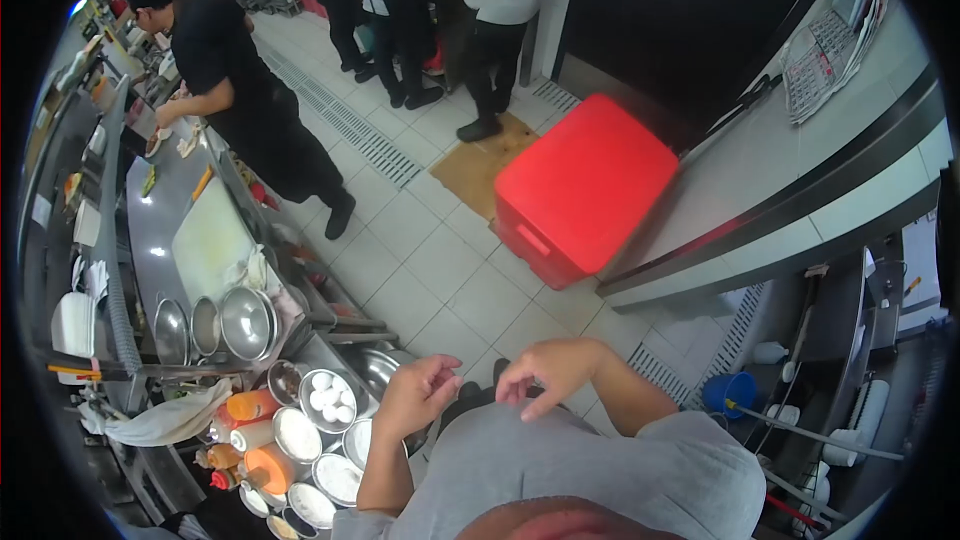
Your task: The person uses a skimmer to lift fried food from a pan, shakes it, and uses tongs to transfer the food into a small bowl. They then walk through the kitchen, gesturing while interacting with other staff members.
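Note:
My left hand [420,395] is raised in front of my body with loosely bent fingers, holding nothing that I can see. Just left of it stand metal bowls, one filled with white eggs [331,398] and others with white contents, such as this bowl [298,434]. My right hand [548,376] hangs in front of my grey shirt [590,470], its fingers apart and partly bent downward, with nothing in them. The two hands do not touch each other. An empty-looking metal bowl [378,368] is close behind my left hand.
A large red box [590,180] stands on the tiled floor ahead. Someone in black [235,70] works at the left counter, which holds a cutting board [212,230] and steel bowls [248,320]. Several people stand at the back. Sauce bottles [268,465] crowd the lower left; a blue bucket [728,393] is right.

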{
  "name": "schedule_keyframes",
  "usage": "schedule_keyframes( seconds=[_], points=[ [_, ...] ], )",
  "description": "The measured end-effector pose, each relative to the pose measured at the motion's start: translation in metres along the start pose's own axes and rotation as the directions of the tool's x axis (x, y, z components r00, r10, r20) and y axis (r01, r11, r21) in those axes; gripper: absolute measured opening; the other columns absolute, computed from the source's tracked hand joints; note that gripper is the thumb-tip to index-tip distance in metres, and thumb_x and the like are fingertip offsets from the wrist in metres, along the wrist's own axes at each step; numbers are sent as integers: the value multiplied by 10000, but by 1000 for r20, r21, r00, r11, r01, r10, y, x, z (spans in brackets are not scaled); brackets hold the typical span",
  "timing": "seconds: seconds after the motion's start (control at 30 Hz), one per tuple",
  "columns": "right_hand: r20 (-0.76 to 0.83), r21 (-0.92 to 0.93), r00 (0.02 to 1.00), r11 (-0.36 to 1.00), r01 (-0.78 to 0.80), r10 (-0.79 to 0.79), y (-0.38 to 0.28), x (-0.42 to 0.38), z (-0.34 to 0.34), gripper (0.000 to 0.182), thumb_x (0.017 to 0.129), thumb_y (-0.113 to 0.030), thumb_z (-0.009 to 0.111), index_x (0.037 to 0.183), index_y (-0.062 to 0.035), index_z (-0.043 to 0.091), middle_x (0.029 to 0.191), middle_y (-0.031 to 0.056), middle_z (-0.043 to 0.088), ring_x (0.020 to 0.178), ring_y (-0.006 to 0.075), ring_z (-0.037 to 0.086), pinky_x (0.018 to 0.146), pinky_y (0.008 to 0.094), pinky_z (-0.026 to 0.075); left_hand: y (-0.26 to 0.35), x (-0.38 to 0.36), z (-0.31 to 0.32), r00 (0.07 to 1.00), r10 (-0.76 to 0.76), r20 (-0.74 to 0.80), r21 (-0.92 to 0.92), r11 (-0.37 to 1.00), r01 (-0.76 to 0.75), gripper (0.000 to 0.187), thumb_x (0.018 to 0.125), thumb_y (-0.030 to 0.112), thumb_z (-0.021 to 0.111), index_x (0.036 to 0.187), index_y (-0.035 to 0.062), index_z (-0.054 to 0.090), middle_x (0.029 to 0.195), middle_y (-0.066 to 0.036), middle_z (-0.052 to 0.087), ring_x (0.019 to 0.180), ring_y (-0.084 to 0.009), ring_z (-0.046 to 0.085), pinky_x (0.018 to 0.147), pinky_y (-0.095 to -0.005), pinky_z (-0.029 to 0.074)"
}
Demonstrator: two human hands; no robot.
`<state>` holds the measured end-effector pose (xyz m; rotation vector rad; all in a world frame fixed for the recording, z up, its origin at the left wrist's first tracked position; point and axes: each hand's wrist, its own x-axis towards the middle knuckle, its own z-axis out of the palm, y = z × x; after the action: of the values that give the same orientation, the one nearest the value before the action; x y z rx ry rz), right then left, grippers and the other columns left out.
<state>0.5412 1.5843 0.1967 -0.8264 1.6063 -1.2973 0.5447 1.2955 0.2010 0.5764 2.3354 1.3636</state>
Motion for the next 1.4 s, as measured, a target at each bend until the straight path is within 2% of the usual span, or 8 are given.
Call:
schedule_keyframes(
  seconds=[0.13,0.4,0.7,0.8,0.83,1.03,1.23,1.4],
  points=[
    [-39,-21,999,999,-36,35,-1,-21,-5,471,864,-312,800,1209,-19,670,1074,103,739,970,197,703,859,335,555,7,27,-4,999,-40,29,26,999,39,251,901,153,721,1103,7,693,791,-132,711,690,-264,690,645,-356,531],
    [-98,-128,995,991,-35,22,-9,-20,-58,483,864,-273,794,1257,-28,657,1109,97,743,1003,206,703,903,347,547,3,64,-14,1000,0,25,-17,1000,0,243,901,130,716,1108,3,703,864,-159,741,781,-258,741,701,-347,567],
    [-27,-203,998,977,-58,54,-30,69,-142,503,858,-258,806,1274,-23,648,1111,111,748,993,229,710,895,356,558,-47,115,-86,998,-43,-46,-27,999,42,233,900,133,716,1092,1,699,861,-157,733,784,-256,736,703,-348,563],
    [3,-216,999,975,-49,51,-50,101,-172,500,860,-259,804,1271,-20,647,1103,117,749,986,236,712,868,353,565,-52,137,-123,995,-2,-102,-47,999,-3,232,905,145,714,1088,3,698,854,-155,730,774,-260,730,704,-355,563],
    [15,-227,999,973,-34,38,-56,114,-185,500,861,-260,804,1270,-20,647,1100,119,749,985,238,712,858,352,568,-56,146,-136,988,86,-132,-18,996,-89,232,926,130,724,1105,-12,691,824,-115,718,728,-161,693,672,-308,549],
    [91,-319,993,947,-37,69,-89,187,-240,513,857,-285,807,1265,-18,647,1114,135,742,997,240,711,772,349,569,-69,167,-200,969,86,-233,72,995,-72,242,921,143,718,1114,1,688,839,-143,707,753,-223,710,683,-333,554],
    [260,-332,956,942,-44,136,-109,250,-280,571,854,-392,801,1263,-23,652,1118,112,738,1011,243,704,813,349,555,-82,162,-238,909,103,-404,53,995,-89,248,917,169,715,1113,17,698,874,-135,718,744,-253,702,683,-344,549],
    [331,-431,941,899,81,73,-133,315,-336,582,833,-386,812,1255,-18,654,1118,117,731,986,248,702,785,357,552,-97,171,-265,805,-4,-594,59,997,48,236,906,162,721,1094,19,704,857,-136,717,750,-261,710,677,-350,547]
  ],
)
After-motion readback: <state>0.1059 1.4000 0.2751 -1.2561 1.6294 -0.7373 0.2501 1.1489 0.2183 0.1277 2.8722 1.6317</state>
